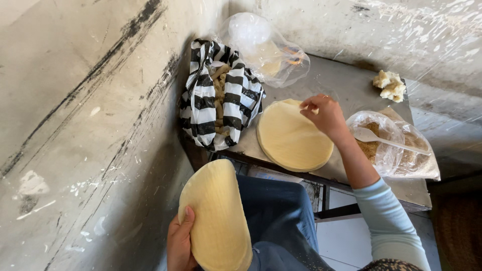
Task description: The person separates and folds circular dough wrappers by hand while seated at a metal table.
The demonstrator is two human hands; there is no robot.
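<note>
held dough round (217, 216): pale, curved | stack of rounds (291, 138): flat, on table

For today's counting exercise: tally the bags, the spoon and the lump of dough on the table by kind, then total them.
Plastic bags: 3 (striped bag, clear bag, filling bag)
White spoon: 1
Dough lump: 1
Total: 5

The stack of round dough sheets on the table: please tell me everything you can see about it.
The stack of round dough sheets is pale yellow, thin and flat, lying near the front edge of the grey table. The right hand touches its far edge, fingers pinching the top sheet. A striped bag sits just left of it; whether they touch is unclear.
</note>
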